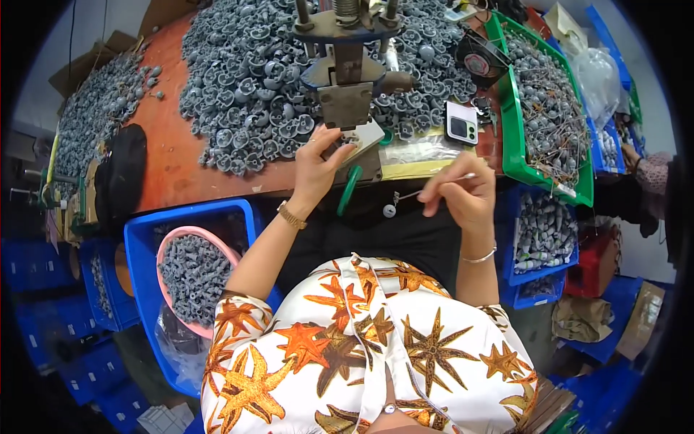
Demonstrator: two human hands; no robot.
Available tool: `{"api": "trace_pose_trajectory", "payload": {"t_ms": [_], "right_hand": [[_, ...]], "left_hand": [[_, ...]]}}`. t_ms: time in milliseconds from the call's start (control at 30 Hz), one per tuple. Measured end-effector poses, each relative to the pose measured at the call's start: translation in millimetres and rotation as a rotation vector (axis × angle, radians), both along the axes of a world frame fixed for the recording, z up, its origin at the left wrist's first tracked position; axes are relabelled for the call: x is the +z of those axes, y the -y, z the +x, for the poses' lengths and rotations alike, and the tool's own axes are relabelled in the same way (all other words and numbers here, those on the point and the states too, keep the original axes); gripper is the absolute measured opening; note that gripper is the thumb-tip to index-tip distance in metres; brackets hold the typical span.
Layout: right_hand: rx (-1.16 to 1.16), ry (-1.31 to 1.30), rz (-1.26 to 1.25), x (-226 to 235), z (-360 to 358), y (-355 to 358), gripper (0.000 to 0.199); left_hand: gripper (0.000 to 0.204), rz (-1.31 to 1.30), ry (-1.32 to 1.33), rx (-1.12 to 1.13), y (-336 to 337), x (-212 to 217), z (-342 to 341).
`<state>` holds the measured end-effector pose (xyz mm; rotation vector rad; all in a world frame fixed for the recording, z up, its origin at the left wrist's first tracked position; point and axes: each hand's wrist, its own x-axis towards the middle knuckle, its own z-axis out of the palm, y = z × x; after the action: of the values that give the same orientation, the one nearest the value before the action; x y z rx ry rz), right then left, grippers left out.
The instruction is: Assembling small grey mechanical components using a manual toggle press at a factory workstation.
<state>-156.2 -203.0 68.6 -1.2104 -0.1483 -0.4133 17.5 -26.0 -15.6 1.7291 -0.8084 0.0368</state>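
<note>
From the head camera, the left hand (316,168) reaches up to the small metal press (345,79) standing at twelve o'clock on the orange counter (170,155). Its fingers (334,139) are spread, their tips touching the pale flat plate (365,137) at the foot of the press; whether they pinch anything there cannot be told. A gold wristwatch (291,215) sits on that wrist.

The right hand (463,194), at about three o'clock from the left one and well apart from it, has its fingers (438,189) clenched in a pinch on a thin metal pin with a small round white cap (405,199). The pin points toward nine o'clock, with the cap hanging free over the dark lap, just below the counter's edge. A silver bangle (480,256) circles this wrist.

Behind the press, a large heap of small grey moulded parts (246,87) covers the counter from ten to one o'clock. A small pale folding phone (461,123) lies just beside the press at two o'clock. Farther right, a green plastic tray (510,130) holds grey pieces with wires. At eight o'clock, a pink round bowl of grey parts (194,271) rests inside a blue plastic crate (141,260).
</note>
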Motion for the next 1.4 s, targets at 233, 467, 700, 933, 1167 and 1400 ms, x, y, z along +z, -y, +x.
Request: {"api": "trace_pose_trajectory", "payload": {"t_ms": [233,467,700,933,1167,1400], "right_hand": [[-0.072,-0.133,-0.123,-2,11,-25,0.009],[-0.101,-0.184,-0.553,-18,4,-3,0.007],[-0.038,-0.344,-0.241,-27,23,-39,0.004],[-0.194,-0.382,-0.402,-39,38,-65,0.012],[-0.387,-0.088,-0.752,-40,62,-85,0.019],[-0.472,-0.072,-0.889,-43,55,-80,0.02]], "left_hand": [[0.033,0.176,-0.022,-0.155,-10,2,5],[0.023,0.217,0.392,0.564,-116,9,59],[0.024,0.547,0.132,0.71,-203,-32,105],[0.02,-0.008,0.076,0.709,-168,-8,80],[0.023,-0.363,-0.513,-0.014,-63,26,-35],[0.023,-0.169,-0.277,0.026,-56,27,-44]]}}
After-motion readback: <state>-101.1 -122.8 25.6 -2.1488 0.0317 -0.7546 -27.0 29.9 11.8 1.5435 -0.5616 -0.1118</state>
